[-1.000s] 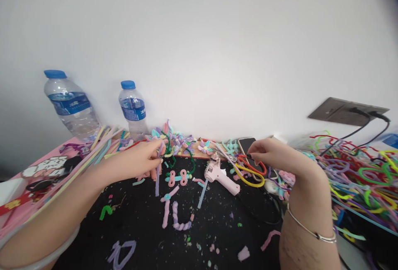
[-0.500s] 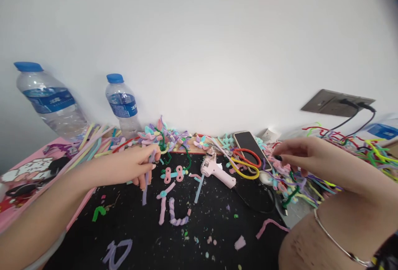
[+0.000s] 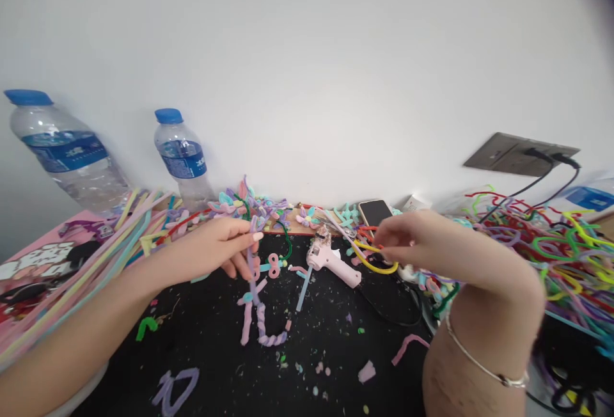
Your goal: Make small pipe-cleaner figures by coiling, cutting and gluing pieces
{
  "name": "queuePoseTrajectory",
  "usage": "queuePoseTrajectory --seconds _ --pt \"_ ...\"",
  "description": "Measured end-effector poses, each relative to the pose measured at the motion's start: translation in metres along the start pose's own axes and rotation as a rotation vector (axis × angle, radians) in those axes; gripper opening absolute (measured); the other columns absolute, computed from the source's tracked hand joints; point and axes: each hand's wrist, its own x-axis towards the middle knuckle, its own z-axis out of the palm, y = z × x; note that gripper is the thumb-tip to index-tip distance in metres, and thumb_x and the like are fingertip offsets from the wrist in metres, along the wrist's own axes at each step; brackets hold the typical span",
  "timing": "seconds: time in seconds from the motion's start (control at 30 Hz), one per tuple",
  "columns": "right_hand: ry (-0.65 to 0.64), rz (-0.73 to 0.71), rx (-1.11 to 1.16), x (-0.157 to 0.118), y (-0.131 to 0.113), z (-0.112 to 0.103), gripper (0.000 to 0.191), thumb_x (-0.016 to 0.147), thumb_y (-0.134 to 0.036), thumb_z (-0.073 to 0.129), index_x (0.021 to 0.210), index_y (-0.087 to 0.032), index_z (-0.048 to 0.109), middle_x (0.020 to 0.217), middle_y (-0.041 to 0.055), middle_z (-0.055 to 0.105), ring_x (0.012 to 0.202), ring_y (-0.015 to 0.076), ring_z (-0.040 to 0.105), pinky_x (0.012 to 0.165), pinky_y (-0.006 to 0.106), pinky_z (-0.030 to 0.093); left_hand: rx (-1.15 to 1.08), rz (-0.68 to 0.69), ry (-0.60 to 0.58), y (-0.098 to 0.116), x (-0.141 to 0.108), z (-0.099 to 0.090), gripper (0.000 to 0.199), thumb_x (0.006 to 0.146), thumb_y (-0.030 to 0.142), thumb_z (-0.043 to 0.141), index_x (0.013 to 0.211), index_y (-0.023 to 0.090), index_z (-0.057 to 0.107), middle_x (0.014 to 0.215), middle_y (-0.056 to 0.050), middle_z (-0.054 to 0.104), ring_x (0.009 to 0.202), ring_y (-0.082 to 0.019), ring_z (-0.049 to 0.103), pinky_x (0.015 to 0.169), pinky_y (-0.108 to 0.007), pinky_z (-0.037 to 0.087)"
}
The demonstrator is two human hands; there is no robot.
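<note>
My left hand (image 3: 230, 247) pinches a light purple pipe cleaner (image 3: 254, 286), which hangs down over the black mat. Its lower end comes close to a twisted pink-and-purple pipe cleaner (image 3: 272, 341); whether they touch I cannot tell. A pink pipe cleaner stem (image 3: 246, 322) with a blue knot lies just left of that. Over the phone (image 3: 375, 212) and the yellow pipe cleaner loop (image 3: 381, 268) hovers my right hand (image 3: 410, 238), fingers curved and a little apart, nothing visible in them. Between the hands rests a pink glue gun (image 3: 338, 267) with a pale blue glue stick (image 3: 304, 289).
Two water bottles (image 3: 180, 160) stand against the wall at left. Bundled pipe cleaners (image 3: 122, 247) lie at left, and a tangled heap (image 3: 542, 231) lies at right. Cords run from a wall socket (image 3: 518, 153). Scraps and a purple bent piece (image 3: 176, 391) lie on the black mat (image 3: 215, 366).
My left hand has moved right with the purple pipe cleaner, toward the twisted piece. My right hand has moved left from the heap to above the phone and loops. The view has shifted slightly.
</note>
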Motion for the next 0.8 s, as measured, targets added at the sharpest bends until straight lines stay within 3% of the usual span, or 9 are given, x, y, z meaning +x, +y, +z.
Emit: queuePoseTrajectory --seconds 0.2,0.37,0.57,0.8 --pt "-0.056 -0.336 0.029 0.034 -0.067 0.048 0.02 0.078 -0.034 0.061 0.077 -0.014 0.066 0.059 0.0003 0.059 0.052 0.0093 0.048 0.048 0.022 0.03 -0.445 0.039 -0.064 0.005 0.001 0.033 0.032 0.079 0.047 0.062 0.078 0.015 0.062 0.079 -0.008 0.073 0.076 -0.021 0.071 0.053 -0.02 0.051" --pt "0.068 -0.322 -0.11 0.048 -0.081 0.077 0.027 0.09 -0.029 0.046 0.076 -0.013 0.063 0.061 0.0023 0.056 0.049 0.0092 0.04 0.047 0.024 0.024 -0.523 0.051 0.052 -0.002 0.007 0.037 0.029 0.077 0.042 0.066 0.077 0.013 0.065 0.08 -0.009 0.072 0.076 -0.021 0.07 0.051 -0.019 0.05" --pt "0.089 -0.321 -0.163 0.046 -0.073 0.065 0.019 0.085 -0.017 0.048 0.071 -0.013 0.059 0.067 0.0035 0.059 0.056 0.0102 0.046 0.052 0.024 0.028 -0.35 0.079 0.202 0.005 0.005 0.022 0.031 0.077 0.047 0.062 0.075 0.016 0.063 0.072 -0.005 0.071 0.066 -0.021 0.069 0.05 -0.023 0.051" --pt "0.136 -0.342 -0.128 0.038 -0.066 0.053 0.019 0.084 -0.014 0.046 0.065 -0.016 0.05 0.062 0.0003 0.054 0.054 0.0091 0.041 0.051 0.025 0.022 -0.065 0.166 0.344 0.007 0.001 0.009 0.033 0.077 0.05 0.06 0.08 0.017 0.063 0.068 -0.001 0.069 0.065 -0.018 0.067 0.056 -0.024 0.052"
